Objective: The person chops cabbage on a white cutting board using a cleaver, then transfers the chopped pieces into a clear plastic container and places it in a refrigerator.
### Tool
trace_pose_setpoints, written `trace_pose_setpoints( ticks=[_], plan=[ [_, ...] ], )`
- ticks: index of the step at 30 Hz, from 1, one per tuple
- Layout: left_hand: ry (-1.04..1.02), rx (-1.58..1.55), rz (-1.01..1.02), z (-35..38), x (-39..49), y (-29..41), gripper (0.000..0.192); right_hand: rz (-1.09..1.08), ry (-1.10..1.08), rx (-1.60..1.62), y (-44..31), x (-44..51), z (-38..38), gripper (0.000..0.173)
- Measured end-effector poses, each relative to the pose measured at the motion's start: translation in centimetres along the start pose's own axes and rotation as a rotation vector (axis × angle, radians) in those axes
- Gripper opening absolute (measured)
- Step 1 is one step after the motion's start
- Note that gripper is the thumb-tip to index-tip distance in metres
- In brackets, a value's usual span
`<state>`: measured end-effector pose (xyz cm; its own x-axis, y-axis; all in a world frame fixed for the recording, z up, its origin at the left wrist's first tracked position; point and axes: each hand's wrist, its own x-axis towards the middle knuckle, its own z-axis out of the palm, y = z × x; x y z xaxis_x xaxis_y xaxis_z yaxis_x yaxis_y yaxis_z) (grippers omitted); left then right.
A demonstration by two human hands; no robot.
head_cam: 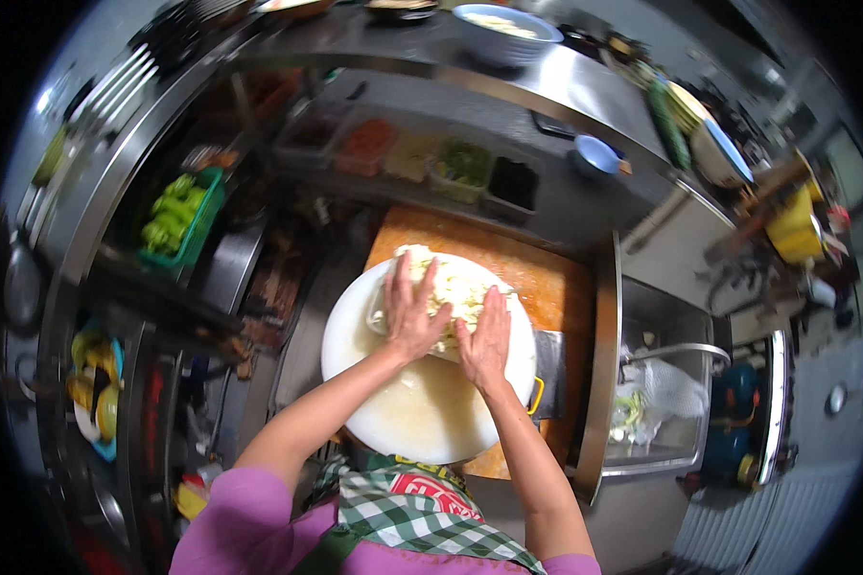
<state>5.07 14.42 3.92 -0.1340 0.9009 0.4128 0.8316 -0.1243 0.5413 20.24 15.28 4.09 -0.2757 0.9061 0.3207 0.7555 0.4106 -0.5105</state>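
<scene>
My left hand [411,313] lies with spread fingers on the left side of a heap of chopped pale food [462,286], perhaps garlic or cabbage. Against the right side of the heap rests my right hand [487,341], its fingers nearly straight. The heap fills what looks like a clear container [375,316], whose rim shows beside my left hand; the rest of it is hidden. Beneath is a round white cutting board [417,417] on an orange-brown work surface [539,277]. A dark flat object [549,370] lies right of the board, near a yellow handle [539,395].
Behind the board stand several ingredient containers [514,185]. A steel shelf [403,43] above them bears a blue bowl [507,47] and a cucumber [667,126]. At right is a sink [658,463] with a faucet [679,350]. A green basket [205,215] of green peppers [175,215] stands at left.
</scene>
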Motion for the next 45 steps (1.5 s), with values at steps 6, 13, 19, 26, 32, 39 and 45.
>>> trace_pose_setpoints(
  ticks=[6,13,19,26,32,39,45],
  plan=[
    [0.059,-0.329,0.073,-1.9,0.8,-4.0,0.051,-0.035,0.33,0.136,-0.9,-8.8,-5.1,0.081],
    [-0.59,-0.06,0.224,0.2,5.0,-18.8,0.029,0.974,0.163,-0.444,-5.0,-39.9,-8.7,0.055],
    [-0.713,-0.564,-0.415,6.1,2.3,-11.2,0.037,2.194,-0.331,-0.365,-14.2,-64.7,-13.9,0.039],
    [-1.299,-0.637,-0.067,13.6,-14.4,15.6,0.035,2.259,-0.605,-1.058,-20.8,-81.0,-24.6,0.034],
    [-1.566,-0.666,0.082,13.8,-22.5,29.1,0.033,2.33,-0.666,-1.027,-21.0,-84.5,-27.3,0.029],
    [-1.663,-0.649,0.081,11.7,-22.1,29.5,0.031,1.696,-0.821,-1.23,-13.2,-68.4,-25.7,0.026],
    [-1.731,-0.681,0.043,8.5,-20.2,25.8,0.029,1.431,-0.993,-1.058,-0.8,-55.2,-29.1,0.041]
  ],
)
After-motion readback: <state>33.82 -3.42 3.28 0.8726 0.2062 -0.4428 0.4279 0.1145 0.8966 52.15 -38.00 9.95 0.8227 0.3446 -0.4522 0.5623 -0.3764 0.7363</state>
